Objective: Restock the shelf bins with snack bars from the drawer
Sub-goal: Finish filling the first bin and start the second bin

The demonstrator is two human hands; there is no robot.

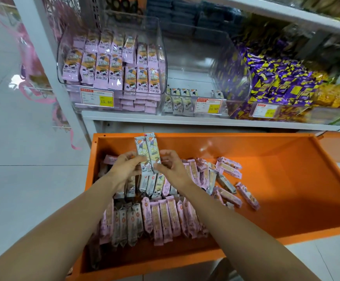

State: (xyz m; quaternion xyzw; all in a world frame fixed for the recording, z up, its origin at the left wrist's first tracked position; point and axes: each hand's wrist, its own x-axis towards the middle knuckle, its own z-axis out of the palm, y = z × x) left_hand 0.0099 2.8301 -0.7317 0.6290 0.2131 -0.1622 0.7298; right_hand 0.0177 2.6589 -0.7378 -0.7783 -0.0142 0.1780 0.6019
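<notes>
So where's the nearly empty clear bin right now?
Head view: the nearly empty clear bin sits mid-shelf, between the full pink-bar bin on its left and the purple candies on its right, above the orange drawer.

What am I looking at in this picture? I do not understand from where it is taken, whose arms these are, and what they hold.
No machine: a person works with bare hands. The picture comes from a camera worn on the head, looking forward and down. The left hand and the right hand pinch two grey snack bars, upright, above the orange drawer, which holds pink snack bars and more grey ones. Above, on the white shelf, the left bin is full of pink bars, the middle bin holds a few grey bars, and purple packets fill the right one.
</notes>
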